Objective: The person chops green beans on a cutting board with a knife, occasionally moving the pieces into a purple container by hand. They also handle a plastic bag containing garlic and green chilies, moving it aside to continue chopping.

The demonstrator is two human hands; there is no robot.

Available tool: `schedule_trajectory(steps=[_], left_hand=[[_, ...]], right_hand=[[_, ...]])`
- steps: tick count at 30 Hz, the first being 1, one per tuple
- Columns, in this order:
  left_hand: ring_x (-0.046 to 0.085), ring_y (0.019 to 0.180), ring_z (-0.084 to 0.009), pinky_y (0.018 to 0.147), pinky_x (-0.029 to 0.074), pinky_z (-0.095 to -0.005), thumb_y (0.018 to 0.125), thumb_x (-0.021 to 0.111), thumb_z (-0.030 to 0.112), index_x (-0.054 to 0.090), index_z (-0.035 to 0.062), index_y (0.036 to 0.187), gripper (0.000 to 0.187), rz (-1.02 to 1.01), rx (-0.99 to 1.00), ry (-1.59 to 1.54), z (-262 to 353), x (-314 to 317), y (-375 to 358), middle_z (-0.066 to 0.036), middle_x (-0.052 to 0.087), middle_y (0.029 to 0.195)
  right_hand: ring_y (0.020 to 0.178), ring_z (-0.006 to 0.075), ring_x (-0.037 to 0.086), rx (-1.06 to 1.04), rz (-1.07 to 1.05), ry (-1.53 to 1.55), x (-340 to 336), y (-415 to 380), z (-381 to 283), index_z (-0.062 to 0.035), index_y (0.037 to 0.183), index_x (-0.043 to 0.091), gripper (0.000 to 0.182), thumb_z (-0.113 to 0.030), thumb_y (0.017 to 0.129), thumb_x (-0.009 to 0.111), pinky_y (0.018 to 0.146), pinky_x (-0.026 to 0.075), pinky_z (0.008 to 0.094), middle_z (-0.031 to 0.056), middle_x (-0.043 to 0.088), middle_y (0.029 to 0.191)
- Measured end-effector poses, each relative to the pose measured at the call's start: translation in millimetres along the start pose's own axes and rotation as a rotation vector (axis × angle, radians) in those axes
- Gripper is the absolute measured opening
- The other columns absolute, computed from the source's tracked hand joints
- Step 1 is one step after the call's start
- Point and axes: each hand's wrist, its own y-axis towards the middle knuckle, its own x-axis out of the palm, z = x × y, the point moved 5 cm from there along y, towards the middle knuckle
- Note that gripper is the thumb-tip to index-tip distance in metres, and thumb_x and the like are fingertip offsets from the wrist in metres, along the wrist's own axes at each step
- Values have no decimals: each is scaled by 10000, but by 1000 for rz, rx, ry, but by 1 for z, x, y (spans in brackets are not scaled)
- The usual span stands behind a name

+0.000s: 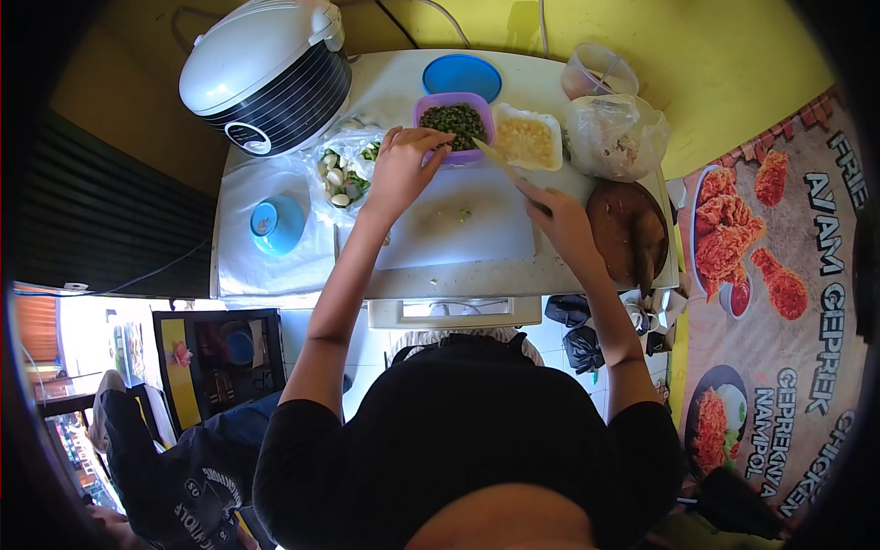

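A purple container [454, 128] of chopped green pieces stands near the back of the table. My left hand [406, 170] is over its left front edge, fingers partly bent at the green pieces; whether they pinch any is too small to tell. My right hand [559, 220] holds a knife [500, 160], its blade tip at the container's right edge. Just right of that container is a white tray [527, 137] of pale chopped pieces. A white cutting board [467, 229] lies in front, with a few green bits [466, 215] on it.
A rice cooker [266, 78] stands back left. Nearer are a bag of vegetables [344, 179] and an upturned blue bowl [277, 225]. At right sit a stone mortar [623, 229], a plastic bag [616, 137] and a clear tub [600, 71]. A blue lid [461, 78] lies behind. Another person [183, 477] is lower left.
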Motion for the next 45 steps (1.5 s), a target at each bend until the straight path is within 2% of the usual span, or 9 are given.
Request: schedule_trajectory(steps=[3, 11, 17, 20, 22, 26, 33, 40, 45], left_hand=[[622, 911, -290, 887, 454, -382, 836, 636, 133, 683, 93, 1027, 201, 91, 33, -19, 11, -4, -14, -90, 662, 1002], [639, 917, -228, 792, 514, -318, 741, 760, 158, 638, 64, 1145, 432, -127, -307, -444, 28, 42, -68, -120, 640, 1055], [636, 840, -266, 749, 517, -348, 774, 702, 89, 651, 21, 1071, 309, -171, -294, -521, 29, 51, -70, -145, 621, 948], [630, 828, -285, 731, 511, -363, 803, 660, 56, 665, 37, 1040, 238, -266, -300, -554, 29, 52, -71, -139, 625, 905], [646, 823, -249, 748, 529, -328, 836, 639, 59, 669, 73, 1070, 237, -239, -77, -409, 33, 49, -71, -110, 633, 920], [653, 830, -227, 749, 528, -325, 829, 637, 36, 668, 53, 1043, 216, -227, -143, -456, 28, 50, -73, -98, 642, 920], [664, 852, -195, 788, 521, -290, 845, 607, -3, 648, 23, 1112, 272, 87, -190, -520, 9, -7, 5, -121, 686, 1031], [671, 827, -199, 753, 511, -297, 841, 612, 3, 662, 40, 1083, 250, 145, -117, -378, -24, 17, 30, -132, 680, 1061], [661, 836, -279, 772, 524, -340, 793, 606, -8, 676, 38, 1000, 224, 173, -183, -406, -22, 15, 27, -153, 649, 913]], right_hand=[[649, 299, 562, 46, 28, 104, -1, -25, 5, -310, 1271, 569, 433, -190, 856, 607, 639, 467, 361, 125, 539, 715], [740, 60, 529, 183, 50, 596, 14, -59, 5, -126, 1258, 591, 427, -63, 840, 643, 708, 452, 209, 100, 686, 979], [788, 53, 521, 281, 20, 695, 29, -65, -1, -76, 1252, 595, 409, -48, 848, 652, 718, 440, 192, 11, 624, 966], [770, 52, 505, 224, 92, 749, 36, -68, -3, -68, 1249, 596, 403, -48, 851, 650, 700, 422, 184, 0, 607, 939], [789, 55, 521, 258, 68, 757, 37, -72, -3, -82, 1245, 601, 400, -59, 850, 651, 724, 437, 193, 23, 634, 968], [789, 54, 522, 279, 73, 794, 37, -77, -2, -95, 1238, 607, 396, -66, 847, 655, 722, 444, 197, 25, 647, 966], [718, 43, 472, 272, 98, 792, 35, -74, -4, -100, 1237, 609, 397, -70, 845, 660, 650, 399, 178, -16, 589, 857], [658, 46, 429, 275, 56, 736, 37, -68, -6, -129, 1240, 612, 400, -83, 846, 663, 589, 365, 185, -31, 537, 780], [636, 38, 410, 283, 39, 725, 38, -65, -6, -122, 1239, 614, 403, -85, 842, 671, 556, 344, 180, -37, 537, 775]])
